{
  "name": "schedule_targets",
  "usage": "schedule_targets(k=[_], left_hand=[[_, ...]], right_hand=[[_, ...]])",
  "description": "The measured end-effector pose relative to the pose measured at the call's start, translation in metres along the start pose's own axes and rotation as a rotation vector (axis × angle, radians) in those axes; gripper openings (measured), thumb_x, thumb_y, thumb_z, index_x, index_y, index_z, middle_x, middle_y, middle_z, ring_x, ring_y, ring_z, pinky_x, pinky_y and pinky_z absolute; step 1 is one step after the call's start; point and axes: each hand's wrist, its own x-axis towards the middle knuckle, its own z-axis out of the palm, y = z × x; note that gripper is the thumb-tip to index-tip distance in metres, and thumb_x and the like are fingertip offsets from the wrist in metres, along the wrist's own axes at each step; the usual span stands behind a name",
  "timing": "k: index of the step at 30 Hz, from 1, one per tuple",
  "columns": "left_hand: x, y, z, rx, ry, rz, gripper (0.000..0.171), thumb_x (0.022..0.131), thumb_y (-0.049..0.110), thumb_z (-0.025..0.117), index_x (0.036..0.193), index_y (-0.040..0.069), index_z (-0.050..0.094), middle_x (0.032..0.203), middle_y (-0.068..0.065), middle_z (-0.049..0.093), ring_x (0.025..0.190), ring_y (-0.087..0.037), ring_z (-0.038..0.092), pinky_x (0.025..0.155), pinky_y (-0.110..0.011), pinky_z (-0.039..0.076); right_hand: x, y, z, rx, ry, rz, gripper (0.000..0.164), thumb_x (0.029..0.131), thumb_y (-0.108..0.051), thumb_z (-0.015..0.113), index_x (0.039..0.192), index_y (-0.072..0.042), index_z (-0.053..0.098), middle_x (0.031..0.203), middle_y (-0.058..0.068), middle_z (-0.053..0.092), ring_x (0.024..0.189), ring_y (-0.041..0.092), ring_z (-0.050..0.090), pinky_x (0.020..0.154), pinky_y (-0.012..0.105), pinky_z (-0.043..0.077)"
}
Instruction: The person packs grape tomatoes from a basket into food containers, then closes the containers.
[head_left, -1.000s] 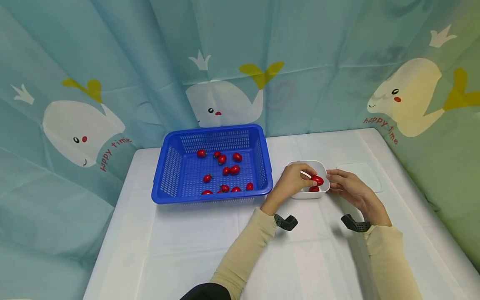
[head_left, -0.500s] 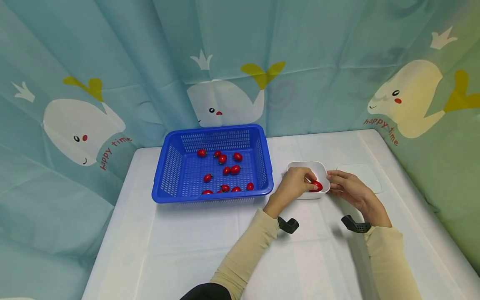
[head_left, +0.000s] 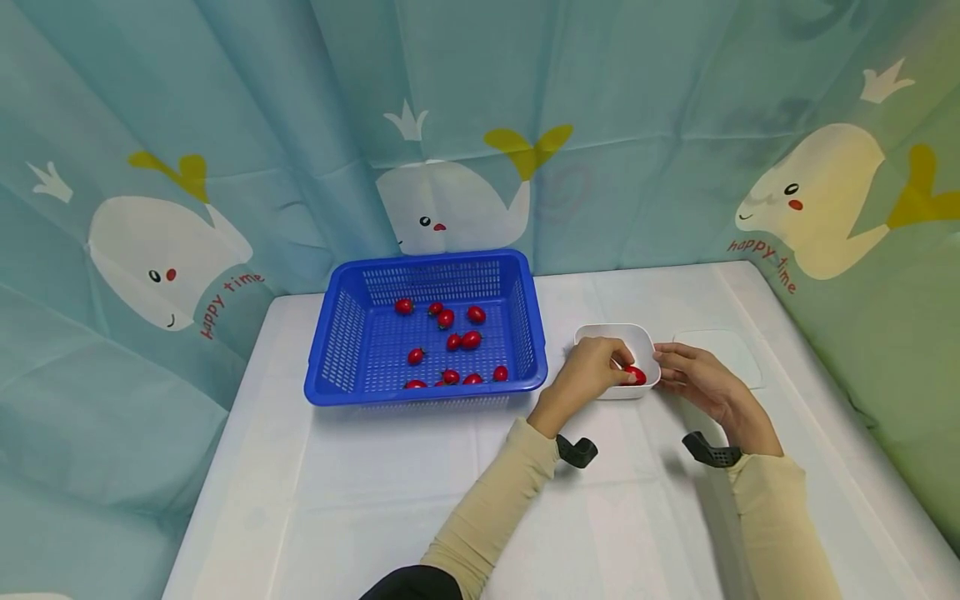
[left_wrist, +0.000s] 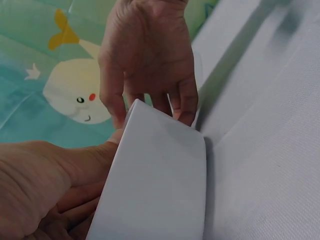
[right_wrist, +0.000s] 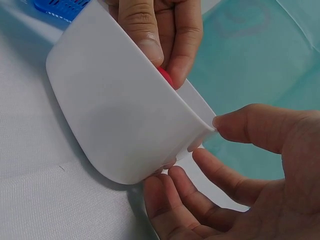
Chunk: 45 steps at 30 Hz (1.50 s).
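A small white plastic container (head_left: 617,327) sits on the table, its near wall filling much of both wrist views. My left hand (head_left: 595,367) reaches in over its rim and pinches a cherry tomato (head_left: 636,376) low inside; in the right wrist view the red skin (right_wrist: 165,76) shows just past the fingertips. At the container's right end, my right hand (head_left: 701,377) steadies it: the thumb (right_wrist: 235,125) is on the rim corner and the other fingers curve against the outer wall. The near wall and my left hand hide most of the inside.
Left of the container stands a blue perforated basket (head_left: 426,398) with several cherry tomatoes (head_left: 471,339) spread over its bottom. A translucent flat lid (head_left: 723,354) lies behind my right hand. A whale-print curtain (head_left: 622,208) closes off the table's back and sides.
My left hand has lowered the cherry tomato from rim height down into the container. In the last half second it has barely moved. My right hand has kept its place at the container's end.
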Motion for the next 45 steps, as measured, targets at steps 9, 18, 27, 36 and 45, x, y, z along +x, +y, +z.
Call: schedule_targets(k=[9,18,27,36,45], left_hand=[[-0.003,0.002,-0.003,0.000,-0.032,0.010,0.020,0.091,0.014,0.081,0.110,0.008,0.077,0.102,-0.003,0.081,0.088,-0.006,0.074,0.069,-0.007,0.047],[-0.010,0.005,-0.002,0.090,0.016,0.008,0.018,0.095,0.020,0.078,0.110,0.009,0.076,0.105,-0.001,0.081,0.092,-0.006,0.072,0.074,-0.009,0.047],[-0.017,0.012,-0.005,0.233,0.061,0.038,0.019,0.096,0.024,0.076,0.110,0.012,0.076,0.106,0.001,0.079,0.095,-0.008,0.072,0.077,-0.013,0.050],[-0.028,0.017,-0.013,0.236,0.094,0.060,0.018,0.095,0.021,0.077,0.110,0.011,0.077,0.097,0.002,0.077,0.081,-0.004,0.062,0.071,-0.012,0.045],[-0.040,0.024,-0.029,0.185,0.099,0.065,0.021,0.097,0.020,0.076,0.116,0.011,0.076,0.107,0.000,0.079,0.088,-0.005,0.070,0.074,-0.012,0.047]], right_hand=[[0.000,-0.001,0.000,-0.005,-0.002,-0.002,0.061,0.109,-0.030,0.055,0.153,0.006,0.031,0.108,-0.017,0.063,0.099,0.001,0.066,0.088,0.019,0.057],[0.003,0.001,-0.001,0.012,-0.016,-0.021,0.057,0.108,-0.026,0.056,0.150,0.006,0.034,0.107,-0.015,0.065,0.098,0.001,0.066,0.088,0.020,0.057],[0.003,0.001,-0.002,0.049,-0.029,-0.047,0.047,0.108,-0.022,0.056,0.144,0.003,0.039,0.105,-0.013,0.067,0.097,0.002,0.068,0.087,0.021,0.058],[0.003,0.002,-0.003,0.036,-0.021,-0.038,0.050,0.108,-0.024,0.056,0.146,0.004,0.038,0.104,-0.015,0.067,0.097,0.002,0.068,0.087,0.021,0.058],[0.003,0.004,-0.004,0.011,-0.018,-0.020,0.059,0.109,-0.026,0.055,0.152,0.007,0.032,0.106,-0.016,0.066,0.098,0.001,0.066,0.088,0.020,0.057]])
